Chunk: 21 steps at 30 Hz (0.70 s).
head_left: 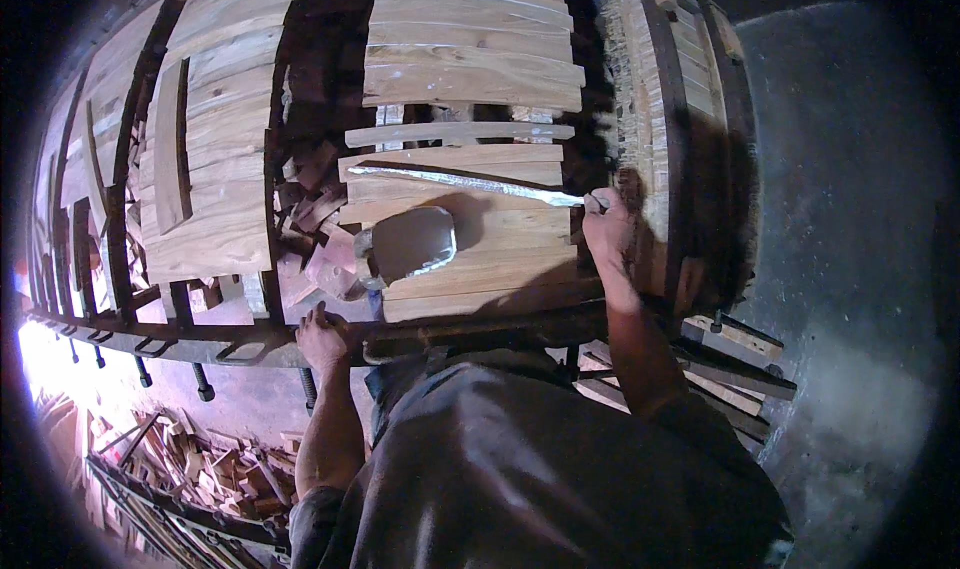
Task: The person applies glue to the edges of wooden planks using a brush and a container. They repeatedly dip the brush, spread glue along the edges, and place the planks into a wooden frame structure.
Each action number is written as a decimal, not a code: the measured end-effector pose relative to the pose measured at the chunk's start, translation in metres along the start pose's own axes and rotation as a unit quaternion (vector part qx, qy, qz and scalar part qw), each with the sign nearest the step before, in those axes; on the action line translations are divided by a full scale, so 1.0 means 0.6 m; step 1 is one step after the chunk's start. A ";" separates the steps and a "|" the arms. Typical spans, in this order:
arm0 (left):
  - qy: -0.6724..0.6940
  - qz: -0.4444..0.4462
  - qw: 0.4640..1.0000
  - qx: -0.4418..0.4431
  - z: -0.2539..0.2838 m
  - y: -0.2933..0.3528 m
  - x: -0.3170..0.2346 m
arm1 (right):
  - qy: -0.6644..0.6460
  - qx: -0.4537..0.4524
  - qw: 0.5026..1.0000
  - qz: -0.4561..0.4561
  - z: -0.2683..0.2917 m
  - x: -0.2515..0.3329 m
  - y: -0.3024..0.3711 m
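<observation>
My right hand [607,224] pinches the right end of a long, narrow wood strip [460,180], whose surface shines with a whitish wet coat that looks like glue. The strip slants across a panel of light boards [490,259]. My left hand [324,337] is closed over the front metal rail [450,337], beside a clamp screw [308,387]. Between my hands a cut-open container [410,244] with a whitish rim sits on the panel's left side; its contents are not clear. Just beyond the strip lies a separate narrow board [460,134].
More board panels [215,119] stand left, split by dark metal bars. Wood offcuts [315,194] fill the gap between panels. At right is a stack of boards [660,119] beside a dark bar. Several clamp screws [203,381] hang under the rail; scrap wood [220,469] lies below left.
</observation>
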<state>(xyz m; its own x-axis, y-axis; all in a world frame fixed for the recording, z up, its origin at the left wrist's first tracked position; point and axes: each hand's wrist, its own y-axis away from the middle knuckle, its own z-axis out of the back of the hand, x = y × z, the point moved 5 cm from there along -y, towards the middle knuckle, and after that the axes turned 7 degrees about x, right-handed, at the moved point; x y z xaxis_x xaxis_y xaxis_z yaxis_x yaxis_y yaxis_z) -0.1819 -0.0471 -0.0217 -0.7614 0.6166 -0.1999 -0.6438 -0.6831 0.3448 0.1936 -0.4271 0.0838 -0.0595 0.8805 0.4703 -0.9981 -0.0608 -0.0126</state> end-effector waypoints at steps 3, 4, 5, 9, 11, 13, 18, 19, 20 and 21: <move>0.001 0.000 1.000 -0.002 -0.004 -0.001 0.000 | -0.006 -0.001 1.000 -0.027 0.017 -0.010 -0.004; -0.003 -0.002 1.000 0.000 -0.002 0.000 -0.002 | 0.003 -0.013 1.000 -0.014 0.012 -0.034 -0.009; -0.007 -0.003 1.000 0.001 0.002 0.001 -0.004 | 0.026 -0.007 0.999 -0.033 0.016 -0.041 -0.013; 0.006 0.007 1.000 0.020 0.005 0.000 -0.002 | 0.107 0.011 0.991 -0.079 0.029 -0.058 -0.021; 0.008 0.018 1.000 0.011 0.003 -0.001 -0.002 | 0.133 0.006 0.988 -0.076 0.038 -0.064 -0.026; 0.008 0.015 1.000 0.019 0.000 -0.003 0.000 | 0.150 -0.010 0.987 -0.061 0.045 -0.070 -0.029; 0.009 0.012 0.999 0.032 0.005 0.000 0.002 | 0.199 0.002 0.978 -0.054 0.072 -0.025 -0.029; 0.017 0.008 1.000 0.025 0.002 0.000 0.006 | 0.206 0.001 0.978 -0.043 0.074 -0.018 -0.029; 0.025 0.005 0.999 0.020 0.003 0.002 0.007 | 0.193 0.003 0.981 -0.033 0.072 -0.012 -0.027; 0.023 0.008 1.000 0.017 0.003 0.003 0.006 | 0.180 0.006 0.983 -0.022 0.067 -0.003 -0.025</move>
<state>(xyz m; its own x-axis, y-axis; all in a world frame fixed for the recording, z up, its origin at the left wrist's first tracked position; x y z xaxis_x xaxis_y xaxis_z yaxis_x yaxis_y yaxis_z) -0.1857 -0.0452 -0.0205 -0.7742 0.5874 -0.2358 -0.6298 -0.6782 0.3787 0.2093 -0.4469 0.1185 -0.0209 0.9918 0.1265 -0.9997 -0.0226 0.0116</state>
